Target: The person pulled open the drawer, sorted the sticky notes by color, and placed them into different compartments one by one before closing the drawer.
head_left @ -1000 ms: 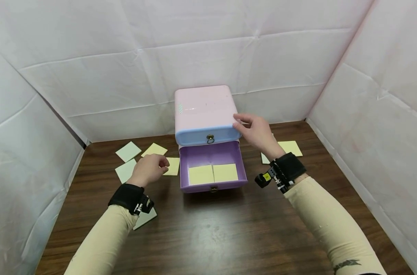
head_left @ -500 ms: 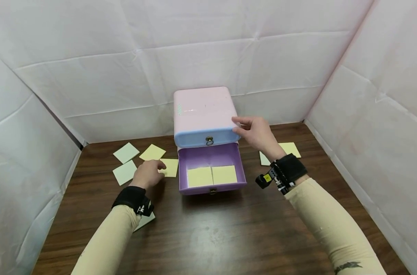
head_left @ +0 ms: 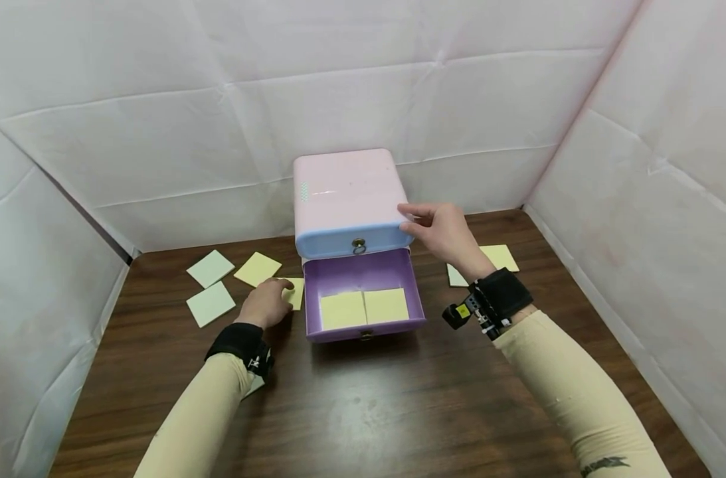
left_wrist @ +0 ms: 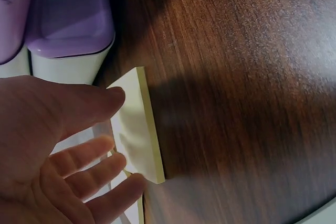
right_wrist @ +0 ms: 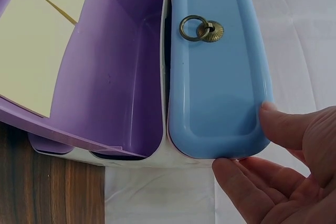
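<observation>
A small pink drawer box (head_left: pixel 345 189) stands at the back of the brown table (head_left: pixel 398 411). Its blue upper drawer (head_left: pixel 353 244) (right_wrist: pixel 218 77) is closed, with a brass ring pull (right_wrist: pixel 199 29). The purple lower drawer (head_left: pixel 363 295) (right_wrist: pixel 110 72) is pulled out and holds two yellow note pads (head_left: pixel 364 308). My right hand (head_left: pixel 407 222) (right_wrist: pixel 244 139) grips the box's upper right front corner, thumb on the blue front. My left hand (head_left: pixel 281 292) (left_wrist: pixel 118 140) pinches a yellow note pad (head_left: pixel 296 293) (left_wrist: pixel 139 129) by its edges, just left of the open drawer.
Two pale green pads (head_left: pixel 210 267) (head_left: pixel 210 303) and a yellow pad (head_left: pixel 258 268) lie left of the box. Another yellow pad (head_left: pixel 499 256) and a pale one (head_left: pixel 455 275) lie to the right. One more pad (head_left: pixel 254 385) peeks from under my left wrist. White walls close in on three sides.
My left hand has moved forward and right onto the yellow pad beside the drawer and taken hold of its edges. The right hand has stayed on the box's corner.
</observation>
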